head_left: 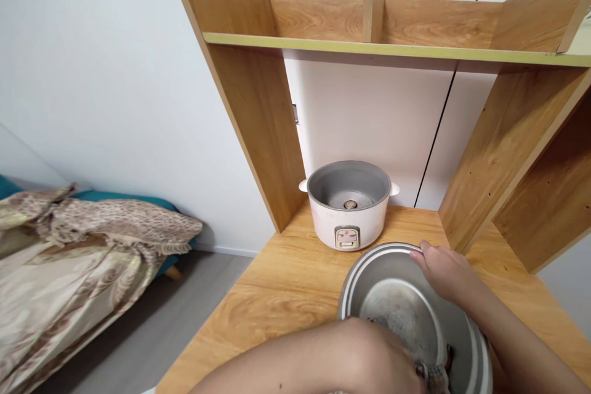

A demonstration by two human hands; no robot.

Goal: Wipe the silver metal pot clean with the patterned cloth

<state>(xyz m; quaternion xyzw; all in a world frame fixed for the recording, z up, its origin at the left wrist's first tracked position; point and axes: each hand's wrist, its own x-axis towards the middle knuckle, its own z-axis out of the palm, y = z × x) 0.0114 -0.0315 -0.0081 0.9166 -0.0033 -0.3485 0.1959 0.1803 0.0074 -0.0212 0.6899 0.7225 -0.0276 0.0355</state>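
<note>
A grey metal inner pot (369,268) is tilted over the wooden desk, its open inside facing me and its round base showing worn marks. My right hand (443,268) grips the pot's upper right rim, thumb over the edge. Reaching in from the lower left, my left hand (383,360) is bent down inside the pot, closed around a crumpled patterned cloth (436,377); most of its fingers are hidden. Just beyond the pot stands a white rice cooker (323,221), lidless, with a grey interior, a round metal button at its bottom and a switch panel in front.
The wooden desk (249,295) carries a shelf unit (323,43) with upright side panels around the cooker. A white wall (115,74) rises behind. To the left, a bed with a patterned cover (92,246) stands on a grey floor (184,301).
</note>
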